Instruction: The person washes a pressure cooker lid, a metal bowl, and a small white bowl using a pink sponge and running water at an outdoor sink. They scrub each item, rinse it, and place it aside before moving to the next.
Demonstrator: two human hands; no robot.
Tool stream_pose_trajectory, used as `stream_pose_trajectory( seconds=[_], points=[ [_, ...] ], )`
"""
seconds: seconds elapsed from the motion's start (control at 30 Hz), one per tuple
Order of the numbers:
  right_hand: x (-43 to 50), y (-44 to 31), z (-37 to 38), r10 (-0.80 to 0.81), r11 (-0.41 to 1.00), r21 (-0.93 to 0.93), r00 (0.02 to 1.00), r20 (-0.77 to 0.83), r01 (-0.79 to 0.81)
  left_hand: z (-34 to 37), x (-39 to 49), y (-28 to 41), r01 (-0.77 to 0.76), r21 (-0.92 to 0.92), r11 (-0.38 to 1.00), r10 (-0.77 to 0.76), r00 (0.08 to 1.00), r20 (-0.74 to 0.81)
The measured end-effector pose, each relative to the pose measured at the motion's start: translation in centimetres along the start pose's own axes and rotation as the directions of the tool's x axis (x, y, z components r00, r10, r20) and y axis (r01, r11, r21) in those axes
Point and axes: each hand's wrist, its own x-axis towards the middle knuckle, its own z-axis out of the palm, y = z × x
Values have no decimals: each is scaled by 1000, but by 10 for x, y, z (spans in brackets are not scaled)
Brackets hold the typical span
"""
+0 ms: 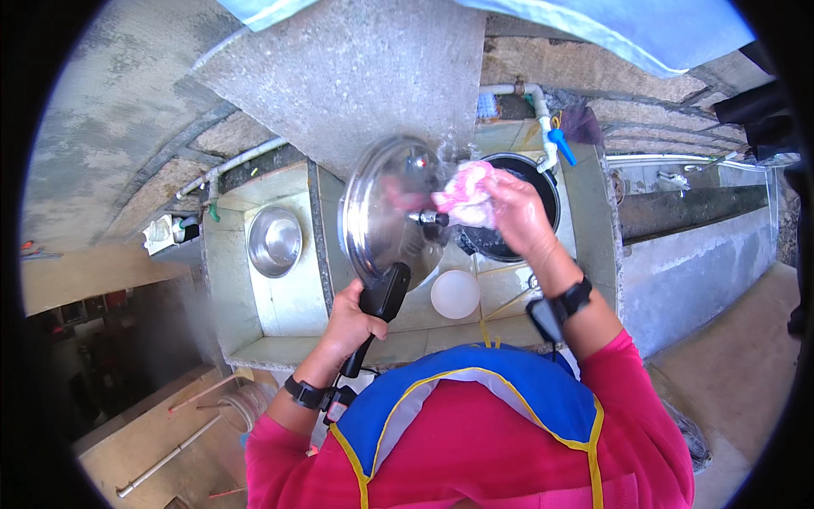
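My left hand (358, 321) grips the black handle (389, 294) of a shiny steel pressure cooker lid (375, 203). The lid is tilted up on edge above the tiled sink, and a valve knob (434, 219) sticks out from its face. In my right hand (523, 207) is a bunched pink and white cloth (469, 191), close to the lid's face by the valve. Whether the cloth touches the metal I cannot tell. Behind and below the right hand sits a dark round pot (516, 245) in the sink. A pale round bowl (455, 294) lies nearer me.
A steel bowl (275, 242) stands in the left basin (289, 312). At the back right, a white pipe with a blue-handled tap (561, 146) reaches over the dark pot. A sloping stone slab (356, 76) rises behind the lid. To the right runs a concrete trough (693, 286).
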Motion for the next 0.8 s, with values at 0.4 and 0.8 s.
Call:
stream_pose_trajectory(
  seconds=[0.4, 0.8],
  points=[
    [61, -7, 104, -514, -281, -849, 677, 527, 447, 9, -25, 2, -153, 188, 970, 151, 988, 27],
    [-20, -56, -9, 222, 906, -248, 884, -412, -343, 15, -5, -21, -473, 862, 182, 668, 702, 245]
  ],
)
